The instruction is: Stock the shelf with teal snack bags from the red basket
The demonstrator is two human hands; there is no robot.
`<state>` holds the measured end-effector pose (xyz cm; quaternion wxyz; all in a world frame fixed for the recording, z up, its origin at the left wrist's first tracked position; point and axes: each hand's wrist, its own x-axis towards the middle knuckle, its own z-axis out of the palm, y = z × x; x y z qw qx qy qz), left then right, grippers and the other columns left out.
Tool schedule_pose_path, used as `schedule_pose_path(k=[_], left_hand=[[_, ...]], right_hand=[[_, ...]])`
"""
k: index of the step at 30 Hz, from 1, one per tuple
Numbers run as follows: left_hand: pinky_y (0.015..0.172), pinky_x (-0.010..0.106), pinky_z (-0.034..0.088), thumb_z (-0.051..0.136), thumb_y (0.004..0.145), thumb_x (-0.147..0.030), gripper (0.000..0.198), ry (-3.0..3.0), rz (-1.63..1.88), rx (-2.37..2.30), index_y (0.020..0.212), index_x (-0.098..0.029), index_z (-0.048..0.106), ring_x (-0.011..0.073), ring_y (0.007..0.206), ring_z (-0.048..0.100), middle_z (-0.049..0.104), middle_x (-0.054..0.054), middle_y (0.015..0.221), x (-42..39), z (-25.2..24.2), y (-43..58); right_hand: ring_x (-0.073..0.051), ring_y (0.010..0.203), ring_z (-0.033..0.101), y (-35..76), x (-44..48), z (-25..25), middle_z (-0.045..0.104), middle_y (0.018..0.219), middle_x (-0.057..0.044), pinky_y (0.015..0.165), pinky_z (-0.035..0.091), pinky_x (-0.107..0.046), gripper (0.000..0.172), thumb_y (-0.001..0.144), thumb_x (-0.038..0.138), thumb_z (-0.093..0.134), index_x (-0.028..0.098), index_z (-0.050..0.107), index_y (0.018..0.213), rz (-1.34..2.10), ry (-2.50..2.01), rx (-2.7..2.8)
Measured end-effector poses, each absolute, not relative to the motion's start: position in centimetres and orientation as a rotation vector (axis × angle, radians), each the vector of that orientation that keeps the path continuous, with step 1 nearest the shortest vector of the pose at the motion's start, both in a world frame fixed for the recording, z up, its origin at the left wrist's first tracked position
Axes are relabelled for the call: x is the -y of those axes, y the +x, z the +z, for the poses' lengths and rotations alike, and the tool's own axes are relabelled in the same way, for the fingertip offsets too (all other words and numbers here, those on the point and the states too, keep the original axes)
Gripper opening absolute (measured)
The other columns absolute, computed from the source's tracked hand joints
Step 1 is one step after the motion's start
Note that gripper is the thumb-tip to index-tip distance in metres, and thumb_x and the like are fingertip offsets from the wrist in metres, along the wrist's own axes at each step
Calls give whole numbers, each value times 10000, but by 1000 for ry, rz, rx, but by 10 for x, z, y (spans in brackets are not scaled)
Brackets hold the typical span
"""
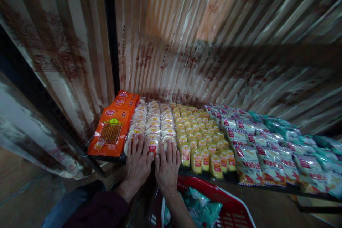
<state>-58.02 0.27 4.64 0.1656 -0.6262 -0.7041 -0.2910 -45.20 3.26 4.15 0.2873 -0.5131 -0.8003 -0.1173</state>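
Our left hand [137,166] and right hand [167,172] lie unclenched on white packs [153,123] beyond the basket [229,206]; we judge their rows set, green packets [204,206] inside it perhaps unshelved.

Looks like a small shop, or a storeroom kept like one — can't tell which for sure. Main clue: a dark shelf [231,176] w/ packaged food in tidy rows, grouped by kind. Orange packets [110,128] at the L end, then pale wrapped snacks [153,123] in columns, small yellow snacks [197,160] mid-shelf, white printed bags [249,165] & green bags [283,124] toward the R. Many identical pkgs. of each — shop-type qty. A red plastic basket [228,219], the shopping type, is in front, lower down, w/ green pkgs. [203,208] inside. Black post [110,25] & pleated printed sheeting [160,50] back the display.
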Motion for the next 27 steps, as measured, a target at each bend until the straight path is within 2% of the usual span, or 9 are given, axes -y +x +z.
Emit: schedule_pose_path(k=[4, 10, 16, 23, 27], left_hand=[[1141, 502, 195, 443, 891, -265, 541, -1765, -807, 1969, 1403, -101, 392, 294, 1432, 152, 384, 130, 1474, -2, 46, -582], [1136, 498, 205, 436, 890, -261, 509, -1748, -778, 1979, 1377, -115, 432, 291, 1419, 206, 408, 125, 1460, -4, 46, -585], [1126, 505, 212, 449, 890, -287, 522, -1741, -814, 1960, 1378, -106, 428, 305, 1427, 171, 326, 174, 1496, -1, 50, -579], [1130, 459, 224, 435, 904, -328, 440, -1849, -889, 1907, 1311, -188, 529, 277, 1412, 234, 446, 133, 1432, 2, 54, -564], [1121, 473, 238, 434, 905, -333, 438, -1868, -897, 1890, 1306, -187, 535, 291, 1414, 223, 431, 142, 1441, 1, 52, -566]], right_hand=[[-283, 1417, 204, -452, -33, 41, 298, 1517, -147, 1087, 238, -510, 472, 941, 296, 392, 199, 410, 1403, -332, -1371, 2143], [-284, 1417, 200, -453, -33, 41, 297, 1518, -143, 1091, 221, -517, 470, 941, 310, 394, 202, 420, 1398, -326, -1382, 2137], [-280, 1415, 204, -454, -33, 41, 286, 1522, -146, 1094, 222, -511, 478, 932, 293, 398, 199, 413, 1400, -335, -1374, 2125], [-283, 1421, 193, -452, -32, 41, 289, 1517, -159, 1093, 228, -526, 502, 915, 237, 390, 202, 385, 1415, -332, -1364, 2149], [-285, 1430, 166, -451, -32, 40, 268, 1529, -152, 1096, 226, -534, 535, 913, 225, 390, 195, 328, 1444, -308, -1346, 2160]])
